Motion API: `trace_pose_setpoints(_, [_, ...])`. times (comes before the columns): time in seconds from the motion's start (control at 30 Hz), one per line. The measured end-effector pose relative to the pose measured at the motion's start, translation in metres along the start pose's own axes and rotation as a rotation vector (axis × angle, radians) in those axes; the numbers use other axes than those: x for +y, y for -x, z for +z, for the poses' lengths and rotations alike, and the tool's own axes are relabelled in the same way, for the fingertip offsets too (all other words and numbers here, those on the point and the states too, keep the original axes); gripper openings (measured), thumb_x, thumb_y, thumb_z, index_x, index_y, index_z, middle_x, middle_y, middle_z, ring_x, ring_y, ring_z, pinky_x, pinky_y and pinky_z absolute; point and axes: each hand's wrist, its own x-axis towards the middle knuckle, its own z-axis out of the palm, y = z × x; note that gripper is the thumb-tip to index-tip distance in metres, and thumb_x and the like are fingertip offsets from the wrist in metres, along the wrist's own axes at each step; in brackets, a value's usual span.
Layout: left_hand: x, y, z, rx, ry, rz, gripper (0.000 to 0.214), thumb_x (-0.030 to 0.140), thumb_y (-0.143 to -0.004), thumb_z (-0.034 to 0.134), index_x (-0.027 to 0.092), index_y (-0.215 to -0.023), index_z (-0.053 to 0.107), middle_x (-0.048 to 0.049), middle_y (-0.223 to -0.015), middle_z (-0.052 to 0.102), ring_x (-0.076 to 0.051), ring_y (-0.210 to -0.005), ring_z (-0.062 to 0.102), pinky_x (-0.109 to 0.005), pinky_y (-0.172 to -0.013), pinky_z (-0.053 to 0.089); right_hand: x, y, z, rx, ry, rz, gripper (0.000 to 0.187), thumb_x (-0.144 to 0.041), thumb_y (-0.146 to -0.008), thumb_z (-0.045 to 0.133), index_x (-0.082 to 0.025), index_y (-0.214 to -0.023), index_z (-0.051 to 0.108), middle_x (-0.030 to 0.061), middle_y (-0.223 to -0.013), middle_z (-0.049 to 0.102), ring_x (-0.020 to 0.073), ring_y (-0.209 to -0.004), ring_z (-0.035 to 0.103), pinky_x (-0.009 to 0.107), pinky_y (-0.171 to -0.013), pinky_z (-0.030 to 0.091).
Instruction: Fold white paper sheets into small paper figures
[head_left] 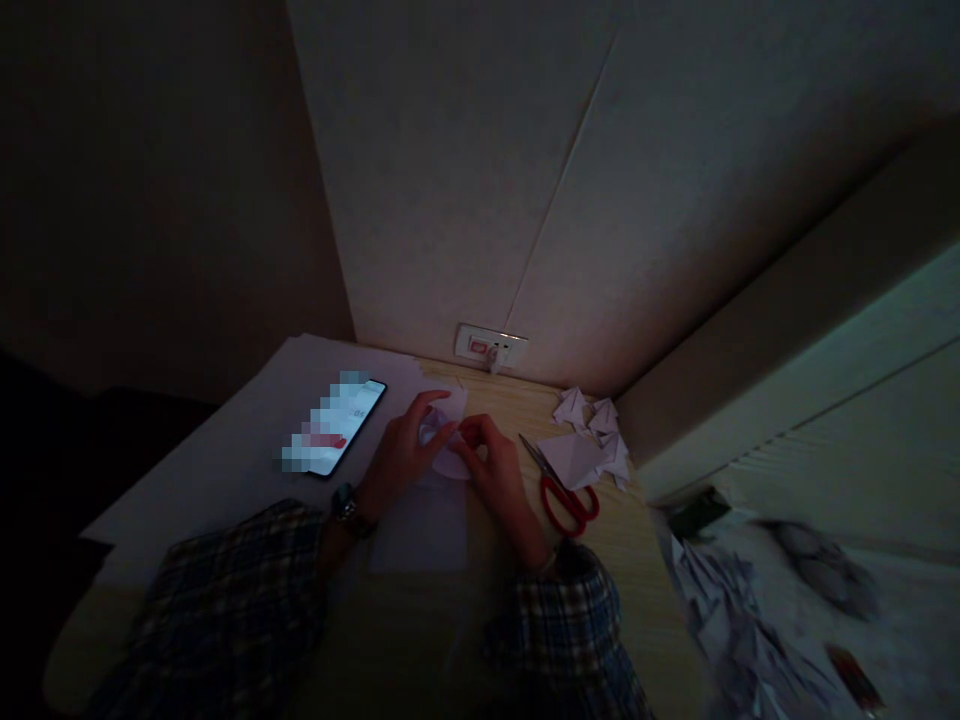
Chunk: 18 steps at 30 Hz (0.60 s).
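Between my two hands is a partly folded sheet of white paper (448,460), held above the wooden table. My left hand (409,440) grips its left side, thumb and fingers closed on it. On the right edge, my right hand (487,455) pinches the paper with its fingertips. Beneath them lies a flat white sheet (427,530). To the right of my right hand rest red-handled scissors (566,502), their blades pointing up and left. A loose piece of cut paper (574,460) touches the scissors. Several folded paper shapes (600,418) sit near the wall.
A lit phone (337,430) lies on large white sheets (225,450) at the left. Behind the table (637,600), a wall socket (491,345) holds a plug. Beyond the table's right edge, a pile of folded papers (735,620) lies lower down.
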Motion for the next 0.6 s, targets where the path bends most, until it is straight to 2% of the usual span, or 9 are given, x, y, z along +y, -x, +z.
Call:
trace_pose_setpoints(0.13, [0.002, 0.000, 0.000, 0.000, 0.000, -0.004, 0.036, 0.039, -0.087, 0.060, 0.022, -0.119, 0.061, 0.0024, -0.075, 0.065, -0.017, -0.067, 0.063, -0.026, -0.063, 0.048, -0.001, 0.001, 0.001, -0.001, 0.038, -0.035, 0.012, -0.038, -0.095, 0.055, -0.026, -0.095, 0.059, -0.0002, -0.079, 0.068, 0.0192, -0.069, 0.064, 0.030, -0.062, 0.050])
trace_pose_setpoints(0.23, [0.002, 0.001, 0.000, -0.008, -0.024, -0.013, 0.039, 0.042, -0.087, 0.059, 0.021, -0.120, 0.061, 0.0002, -0.079, 0.068, -0.019, -0.070, 0.065, -0.028, -0.066, 0.050, -0.001, 0.002, 0.002, -0.022, 0.072, -0.064, 0.017, -0.036, -0.097, 0.051, -0.027, -0.086, 0.060, 0.0000, -0.077, 0.067, 0.0187, -0.068, 0.062, 0.030, -0.064, 0.049])
trace_pose_setpoints(0.37, [-0.002, 0.001, 0.000, -0.027, 0.049, -0.033, 0.048, 0.052, -0.087, 0.061, 0.022, -0.124, 0.060, -0.0049, -0.094, 0.073, -0.024, -0.091, 0.071, -0.032, -0.078, 0.054, 0.000, -0.001, 0.000, 0.011, 0.028, -0.052, 0.017, -0.032, -0.095, 0.053, -0.026, -0.079, 0.059, -0.0011, -0.074, 0.065, 0.0176, -0.067, 0.060, 0.028, -0.064, 0.048])
trace_pose_setpoints(0.53, [-0.010, -0.008, -0.010, -0.109, 0.298, -0.066, 0.055, 0.060, -0.094, 0.044, 0.020, -0.129, 0.058, -0.0131, -0.119, 0.072, -0.028, -0.115, 0.068, -0.041, -0.101, 0.051, 0.005, -0.005, -0.007, 0.100, -0.099, 0.069, 0.009, -0.030, -0.087, 0.062, -0.025, -0.081, 0.058, -0.0014, -0.074, 0.064, 0.0170, -0.068, 0.060, 0.028, -0.064, 0.048])
trace_pose_setpoints(0.6, [-0.008, -0.011, -0.016, -0.200, 0.350, -0.126, 0.056, 0.058, -0.091, 0.051, 0.021, -0.132, 0.057, -0.0144, -0.133, 0.067, -0.030, -0.125, 0.063, -0.043, -0.106, 0.049, 0.007, -0.006, -0.009, 0.112, -0.143, 0.118, 0.010, -0.031, -0.085, 0.063, -0.025, -0.079, 0.057, -0.0017, -0.074, 0.063, 0.0166, -0.067, 0.059, 0.027, -0.064, 0.048])
